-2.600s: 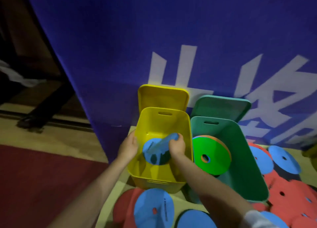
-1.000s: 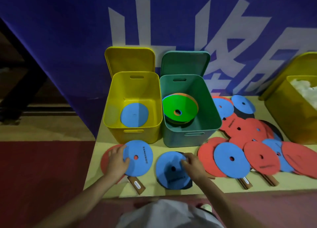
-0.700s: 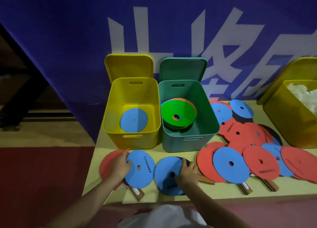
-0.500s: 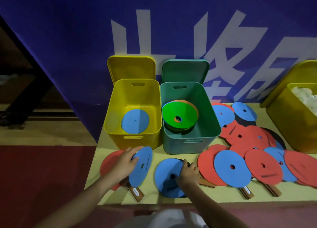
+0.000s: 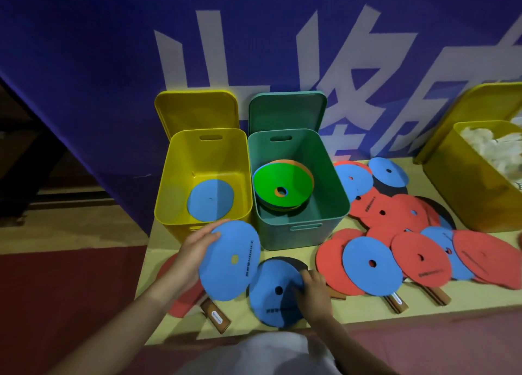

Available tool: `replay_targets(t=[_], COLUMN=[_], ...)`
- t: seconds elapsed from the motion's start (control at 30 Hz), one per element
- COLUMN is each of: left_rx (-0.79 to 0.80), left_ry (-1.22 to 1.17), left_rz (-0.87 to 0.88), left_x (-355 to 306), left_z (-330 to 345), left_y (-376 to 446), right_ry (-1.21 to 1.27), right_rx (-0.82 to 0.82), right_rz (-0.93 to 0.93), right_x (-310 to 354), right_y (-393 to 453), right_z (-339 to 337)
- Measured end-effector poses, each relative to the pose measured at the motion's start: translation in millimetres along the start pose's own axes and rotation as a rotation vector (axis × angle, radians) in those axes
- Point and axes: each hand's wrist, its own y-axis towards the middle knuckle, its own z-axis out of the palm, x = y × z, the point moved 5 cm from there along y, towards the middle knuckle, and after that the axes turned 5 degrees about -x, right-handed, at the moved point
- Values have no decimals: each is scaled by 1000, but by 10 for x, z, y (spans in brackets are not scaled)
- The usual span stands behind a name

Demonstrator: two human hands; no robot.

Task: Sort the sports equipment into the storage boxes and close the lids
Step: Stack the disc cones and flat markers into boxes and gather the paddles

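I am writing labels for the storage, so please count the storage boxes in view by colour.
Yellow boxes: 2, the left one with a blue disc inside, and one at the right edge.
Green boxes: 1.
Total: 3
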Motion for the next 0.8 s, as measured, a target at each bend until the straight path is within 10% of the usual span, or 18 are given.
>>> replay_targets(t=[0.33,0.8], left_rx=[18,-236], left_ry=[-135,-329], left_rz=[34,28], left_x=[-342,-1033], left_z=[419,35], left_y=[308,1426], right_ry=[678,955], right_rx=[-147,-332], right_rz=[44,-49], right_x=[199,1040], right_y=[-200,888], right_z=[-1051,-1933])
